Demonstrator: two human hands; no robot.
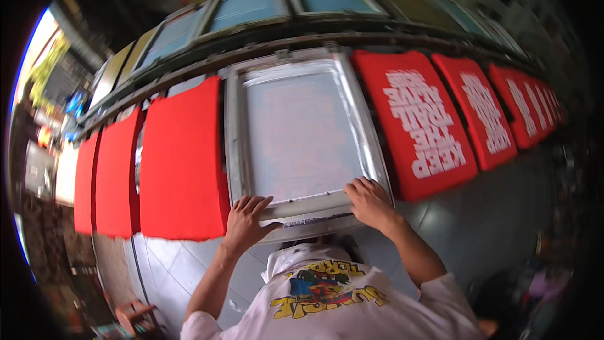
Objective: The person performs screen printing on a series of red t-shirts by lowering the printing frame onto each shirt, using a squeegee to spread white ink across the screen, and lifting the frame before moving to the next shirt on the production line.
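A silver-framed printing screen [296, 126] lies on the station in front of me, its pale mesh showing faint pink lettering. My left hand [250, 220] grips the near left of its frame, fingers curled over the bar and thumb stretched to the right. On the near right corner, my right hand [370, 204] has its fingers closed over the same frame. Just left of the screen lies plain red fabric [179, 164] on a board; just right is red fabric [412, 126] with white printed lettering.
More plain red fabric [113, 176] continues leftward, more printed red pieces [472, 113] rightward. Behind a long rail [195, 63], several other framed screens [245, 9] form a back row. Grey tiled floor [465, 220] shows below the boards. A small brown stool [135, 311] is at lower left.
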